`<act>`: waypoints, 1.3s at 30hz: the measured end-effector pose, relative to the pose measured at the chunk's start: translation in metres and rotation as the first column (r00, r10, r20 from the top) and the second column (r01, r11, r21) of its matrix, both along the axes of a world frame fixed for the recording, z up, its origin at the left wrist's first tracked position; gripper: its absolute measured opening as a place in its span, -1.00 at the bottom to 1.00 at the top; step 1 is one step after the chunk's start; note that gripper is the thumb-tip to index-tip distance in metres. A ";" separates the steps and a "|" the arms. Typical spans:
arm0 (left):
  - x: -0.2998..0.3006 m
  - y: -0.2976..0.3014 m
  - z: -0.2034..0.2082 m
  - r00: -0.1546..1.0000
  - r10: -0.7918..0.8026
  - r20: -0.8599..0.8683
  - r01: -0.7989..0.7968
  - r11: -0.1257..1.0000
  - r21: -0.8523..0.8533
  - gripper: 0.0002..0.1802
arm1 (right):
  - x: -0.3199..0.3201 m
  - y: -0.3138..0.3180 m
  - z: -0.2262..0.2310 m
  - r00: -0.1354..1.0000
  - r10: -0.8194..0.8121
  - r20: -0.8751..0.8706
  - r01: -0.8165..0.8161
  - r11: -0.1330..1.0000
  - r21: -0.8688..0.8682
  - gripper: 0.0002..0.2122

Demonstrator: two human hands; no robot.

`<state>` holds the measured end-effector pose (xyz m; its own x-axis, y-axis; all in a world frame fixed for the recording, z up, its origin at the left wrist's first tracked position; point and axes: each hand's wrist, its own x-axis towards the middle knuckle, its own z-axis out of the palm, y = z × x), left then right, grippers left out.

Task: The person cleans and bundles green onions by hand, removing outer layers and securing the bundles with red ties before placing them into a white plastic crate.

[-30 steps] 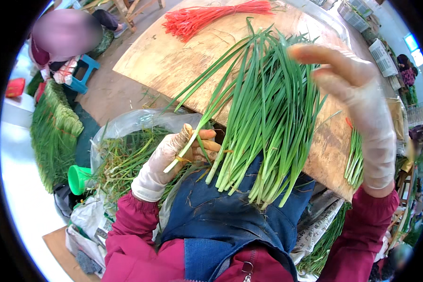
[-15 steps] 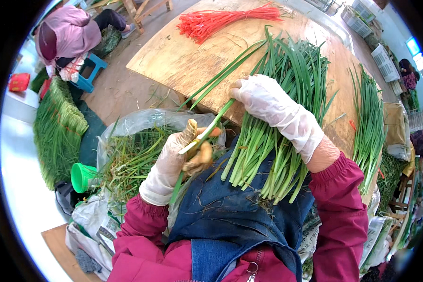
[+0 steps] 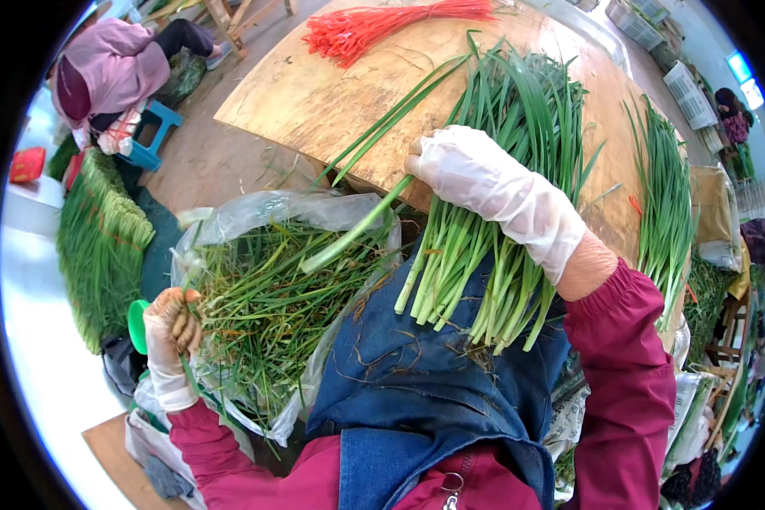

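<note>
A thick bunch of long green chives (image 3: 495, 212) lies from my blue apron up onto the round wooden table (image 3: 314, 102). My right hand (image 3: 484, 183), in a thin white glove, rests on the bunch and pinches one long stalk (image 3: 357, 229) that sticks out to the left. My left hand (image 3: 172, 327), in a soiled glove, hangs closed over the left rim of a clear plastic bag (image 3: 255, 212) full of green trimmings; what it grips I cannot make out.
A bundle of red ties (image 3: 374, 25) lies at the table's far edge. More chives (image 3: 663, 204) lie on the table at the right, and stacked bunches (image 3: 98, 246) at the left. A person in pink (image 3: 115, 68) sits on a blue stool beyond. A green cup (image 3: 136, 314) stands by the bag.
My right hand came down from the upper right onto the bunch and took one stalk. My left hand swung from the middle out to the bag's left rim.
</note>
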<state>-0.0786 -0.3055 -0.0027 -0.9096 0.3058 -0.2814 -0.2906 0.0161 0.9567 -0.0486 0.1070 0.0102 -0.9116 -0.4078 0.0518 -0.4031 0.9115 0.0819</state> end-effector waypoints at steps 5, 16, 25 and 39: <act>0.011 0.022 -0.027 0.706 -0.644 -0.295 -0.395 -0.012 -0.919 -0.67 | -0.002 -0.007 0.008 0.992 -0.104 0.067 0.099 0.992 0.082 -0.81; 0.086 0.222 -0.007 0.490 -0.639 -0.593 0.187 0.741 -0.645 -0.76 | 0.045 0.014 0.001 0.981 -0.172 -0.085 0.125 0.909 -0.397 -0.63; 0.053 0.221 0.017 0.772 -0.633 0.065 0.636 0.764 -0.108 -0.90 | 0.055 0.026 -0.005 0.986 -0.156 -0.058 0.098 0.823 -0.560 -0.65; 0.049 0.249 -0.013 0.034 -0.739 -0.673 0.072 0.673 -0.736 -0.79 | 0.070 0.034 0.006 0.976 -0.167 0.141 0.215 0.634 -0.742 -0.46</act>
